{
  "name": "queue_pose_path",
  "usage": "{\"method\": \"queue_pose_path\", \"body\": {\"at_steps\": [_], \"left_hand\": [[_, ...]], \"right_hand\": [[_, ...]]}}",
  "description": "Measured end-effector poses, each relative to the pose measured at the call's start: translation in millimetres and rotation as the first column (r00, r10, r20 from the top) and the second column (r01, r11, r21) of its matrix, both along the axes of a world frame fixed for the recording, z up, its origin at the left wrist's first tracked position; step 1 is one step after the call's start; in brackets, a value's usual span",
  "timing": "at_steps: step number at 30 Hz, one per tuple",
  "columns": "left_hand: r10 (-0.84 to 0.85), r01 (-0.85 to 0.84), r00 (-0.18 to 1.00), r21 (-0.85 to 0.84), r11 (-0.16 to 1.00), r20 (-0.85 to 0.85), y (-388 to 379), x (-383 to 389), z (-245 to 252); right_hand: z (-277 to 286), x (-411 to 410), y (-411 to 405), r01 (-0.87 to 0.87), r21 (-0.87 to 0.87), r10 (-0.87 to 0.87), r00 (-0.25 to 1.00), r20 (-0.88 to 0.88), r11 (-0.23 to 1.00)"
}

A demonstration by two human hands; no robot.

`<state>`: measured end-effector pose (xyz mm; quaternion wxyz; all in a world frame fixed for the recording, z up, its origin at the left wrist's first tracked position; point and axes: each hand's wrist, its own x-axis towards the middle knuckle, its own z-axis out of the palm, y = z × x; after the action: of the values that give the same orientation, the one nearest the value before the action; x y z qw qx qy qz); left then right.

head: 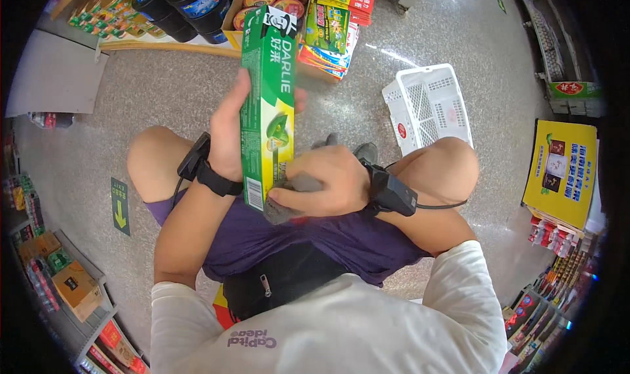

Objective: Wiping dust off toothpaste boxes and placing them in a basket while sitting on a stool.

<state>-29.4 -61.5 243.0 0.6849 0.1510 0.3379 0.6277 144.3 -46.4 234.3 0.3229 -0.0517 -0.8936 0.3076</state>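
Note:
A green and yellow Darlie toothpaste box (268, 113) stands lengthwise before me, its printed side and barcode end showing. My left hand (229, 123) grips it from the left, with fingertips just visible past its right edge. A crumpled grey cloth (278, 212) is pinched in my right hand (327, 182), against the lower right part of the box. The right hand is slightly blurred. Both wrists wear black devices.
On the floor ahead right sits a white plastic basket (427, 105), near my right knee. A low shelf edge (172, 49) with tubs and a carton (236, 36) runs ahead. Stacked packets (327, 34) are beside it. Shelves flank both sides; a yellow sign (558, 172) stands right.

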Motion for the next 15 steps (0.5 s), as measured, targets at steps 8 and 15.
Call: {"method": "queue_pose_path", "body": {"at_steps": [8, 15], "left_hand": [[-0.132, 0.148, 0.979, -0.096, 0.984, 0.156, -6, 8, -8], [-0.134, 0.159, 0.981, -0.186, 0.970, 0.143, -12, 19, -23]], "right_hand": [[1, -11, 10, 0.166, 0.047, -0.160, 0.980, -0.115, 0.985], [-16, -13, 69, 0.539, 0.015, -0.538, 0.842, -0.050, 0.842]]}}
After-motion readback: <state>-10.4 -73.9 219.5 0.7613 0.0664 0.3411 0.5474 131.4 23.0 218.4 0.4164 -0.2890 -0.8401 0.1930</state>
